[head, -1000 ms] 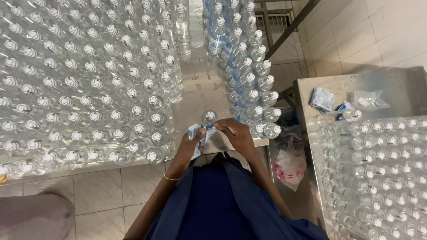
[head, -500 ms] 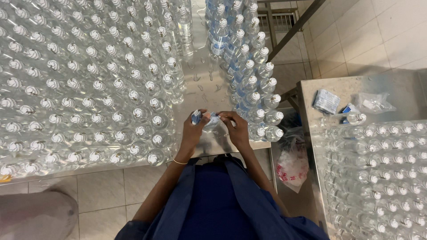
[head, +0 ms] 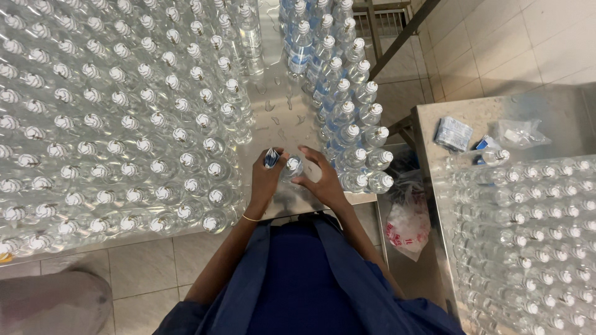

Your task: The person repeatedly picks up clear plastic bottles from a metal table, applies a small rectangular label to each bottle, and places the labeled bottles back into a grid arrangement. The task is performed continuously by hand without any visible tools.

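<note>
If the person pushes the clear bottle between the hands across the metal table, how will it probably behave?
The bottle looks full, so it is probably heavy for its size. The metal table shows water drops, so the bottle may slide easily and feel slippery. It stands tall and narrow, so a high push by the left hand or right hand might tip it.

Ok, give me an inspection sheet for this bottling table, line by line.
Surface: wet steel table, water drops between the bottle blocks.
Job's things: clear plastic bottle with white cap held upright between both hands; small blue sleeve pinched in the left hand.
Clutter: unlabelled capped bottles massed left; blue-labelled bottles in rows right.
Hands: left hand at the cap side; right hand around the bottle body.
Cables: nothing seen.
Surroundings: second steel table with more bottles, blue packets; white plastic bag below; tiled floor.
</note>
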